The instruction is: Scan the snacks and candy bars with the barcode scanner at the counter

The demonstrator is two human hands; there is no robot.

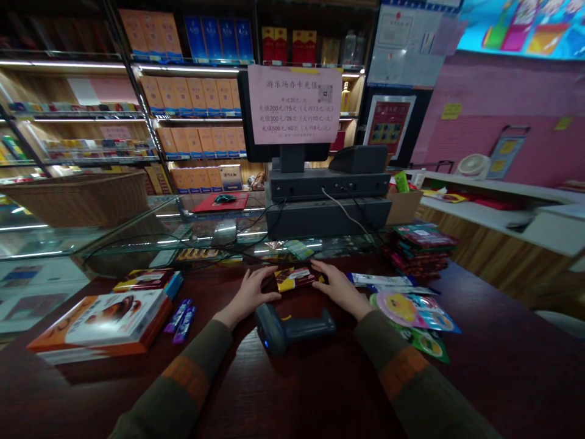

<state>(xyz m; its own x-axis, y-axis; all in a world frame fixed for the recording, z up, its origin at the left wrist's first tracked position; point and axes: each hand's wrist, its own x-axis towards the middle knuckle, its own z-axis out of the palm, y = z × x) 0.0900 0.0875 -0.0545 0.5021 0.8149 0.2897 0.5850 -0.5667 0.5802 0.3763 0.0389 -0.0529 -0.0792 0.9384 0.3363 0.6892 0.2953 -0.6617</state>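
A small yellow and dark-red snack packet (295, 278) lies flat on the dark tabletop. My left hand (250, 294) has its thumb and fingers at the packet's left end. At the other end, my right hand (337, 286) flanks it between thumb and fingertips. Just nearer to me a black handheld barcode scanner (295, 330) rests on its side, a blue light showing, touched by neither hand. Two purple wrapped bars (180, 320) sit to the left, beside an orange and white box (107, 320).
Behind the hands stand a monitor with a paper sign (295, 107) and a black till base (326, 213). Stacked packets (423, 244) and round-topped colourful packages (400, 308) occupy the right side. Cables run over the glass counter (150, 228). A wicker basket (82, 198) is at far left.
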